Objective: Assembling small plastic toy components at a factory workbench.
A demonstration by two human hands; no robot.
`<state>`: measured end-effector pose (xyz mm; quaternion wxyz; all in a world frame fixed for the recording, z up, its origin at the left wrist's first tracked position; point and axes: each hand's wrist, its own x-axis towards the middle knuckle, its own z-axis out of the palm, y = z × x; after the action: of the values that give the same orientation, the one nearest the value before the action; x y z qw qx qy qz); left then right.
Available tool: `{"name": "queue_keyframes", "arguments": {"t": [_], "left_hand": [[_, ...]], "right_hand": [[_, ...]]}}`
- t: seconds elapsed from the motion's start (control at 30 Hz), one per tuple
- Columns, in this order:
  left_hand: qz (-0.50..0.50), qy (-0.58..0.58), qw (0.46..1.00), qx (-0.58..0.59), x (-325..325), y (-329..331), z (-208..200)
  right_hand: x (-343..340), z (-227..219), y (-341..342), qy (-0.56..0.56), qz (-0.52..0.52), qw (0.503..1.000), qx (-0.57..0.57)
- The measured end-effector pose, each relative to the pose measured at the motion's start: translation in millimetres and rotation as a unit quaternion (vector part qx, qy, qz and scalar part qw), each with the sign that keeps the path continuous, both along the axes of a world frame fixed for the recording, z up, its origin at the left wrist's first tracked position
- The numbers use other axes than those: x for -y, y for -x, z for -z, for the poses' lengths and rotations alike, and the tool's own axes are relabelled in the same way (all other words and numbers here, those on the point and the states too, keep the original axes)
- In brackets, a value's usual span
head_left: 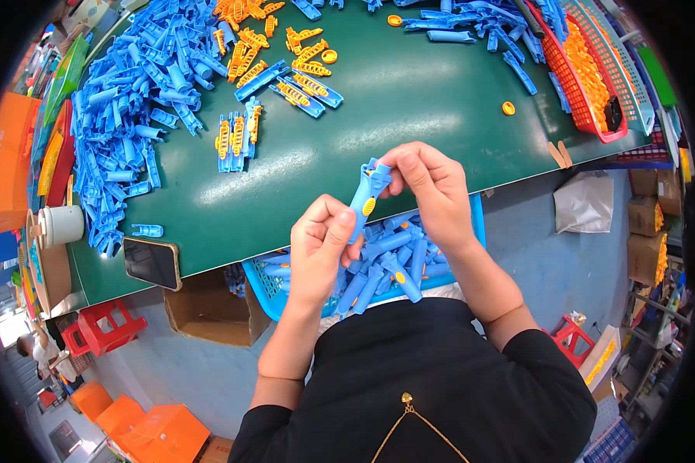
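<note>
Over the table's near edge, I hold a blue plastic handle (371, 184) with a yellow oval button, tilted with its upper end away from me. My left hand (322, 241) is closed around its lower end. At the upper end, the thumb and fingers of my right hand (431, 185) pinch the blue tip. Just below my hands, a light blue basket (267, 295) holds several similar blue handles (398, 274), some with yellow buttons. Farther off lie blue half shells with yellow ribbed strips (301, 94) set in them.
A large heap of blue shells (116, 100) covers the left of the green table (432, 100). A phone (152, 263) and a white cup (60, 226) lie near its left edge. At the far right stands a red basket (583, 92) of yellow pieces. Under the table is a cardboard box (216, 312).
</note>
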<state>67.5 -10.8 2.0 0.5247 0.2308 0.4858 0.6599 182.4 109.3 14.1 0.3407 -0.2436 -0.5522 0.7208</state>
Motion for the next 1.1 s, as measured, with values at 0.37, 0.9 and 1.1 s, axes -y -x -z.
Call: {"name": "queue_keyframes", "arguments": {"t": [0.37, 0.9, 1.1], "left_hand": [[-0.196, 0.095, 0.633, -0.743, -21, 74, -6], [-0.247, 0.095, 0.635, -0.726, -24, 96, -4], [-0.177, -0.165, 0.967, 0.075, -16, 93, -17]], "right_hand": [[-6, -9, -22, -0.113, -0.129, 0.961, 0.218], [-201, 15, 27, -0.675, 0.176, 0.604, 0.385], [-162, 0, 35, -0.581, 0.101, 0.778, 0.217]]}}
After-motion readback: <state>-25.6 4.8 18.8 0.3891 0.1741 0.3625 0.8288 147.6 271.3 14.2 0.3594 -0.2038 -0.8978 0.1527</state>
